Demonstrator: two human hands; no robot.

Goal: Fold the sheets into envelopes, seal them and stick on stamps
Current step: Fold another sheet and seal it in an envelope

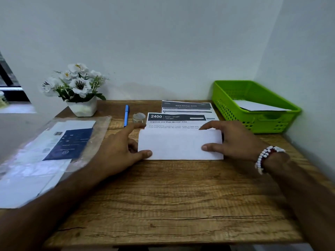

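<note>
The sheet (179,145), its near part folded up, lies mid-table (163,196) and is pressed flat by the left grip (117,151) and right grip (235,142), both wide, thumbs on the flap. Side edges are best squared before the crease is run outward. Print under the flap is hidden, and the small jar (138,118) behind is too blurred to identify.

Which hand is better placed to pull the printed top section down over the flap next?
Probably the right hand: its fingers lie at the top edge of the flap, on the printed section. The left hand sits beside the flap, thumb on its lower corner.
</note>
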